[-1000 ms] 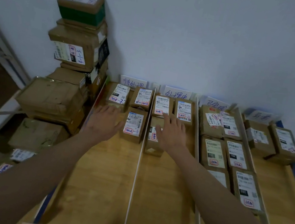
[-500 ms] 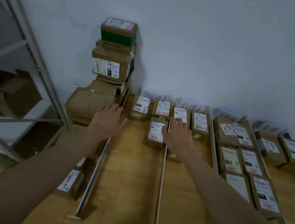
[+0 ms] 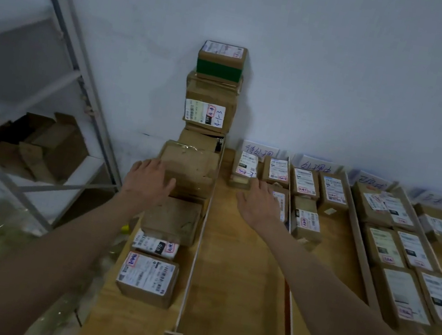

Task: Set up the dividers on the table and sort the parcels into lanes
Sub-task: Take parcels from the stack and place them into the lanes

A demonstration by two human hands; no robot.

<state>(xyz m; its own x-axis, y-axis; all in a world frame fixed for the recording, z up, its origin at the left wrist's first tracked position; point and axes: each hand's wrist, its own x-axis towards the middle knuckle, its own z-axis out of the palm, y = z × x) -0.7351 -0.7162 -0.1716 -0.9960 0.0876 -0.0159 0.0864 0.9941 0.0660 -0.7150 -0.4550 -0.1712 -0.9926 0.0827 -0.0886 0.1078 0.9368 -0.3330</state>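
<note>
Thin white dividers split the wooden table into lanes, each headed by a handwritten label card at the wall. Brown labelled parcels lie in the lanes. A tall stack of unsorted parcels stands left of the first divider. My left hand is spread flat against the left side of a large brown box in that stack. My right hand hovers open over the first lane, fingertips near a small parcel.
A metal shelf rack with crumpled cardboard boxes stands at the left. More parcels lie along the table's left edge. Lanes at the right hold several parcels. A white wall backs the table.
The view has swung left, bringing the shelf rack and the stack into the centre. My left hand moved from the first lane onto the large box; my right hand shifted left into the first lane.
</note>
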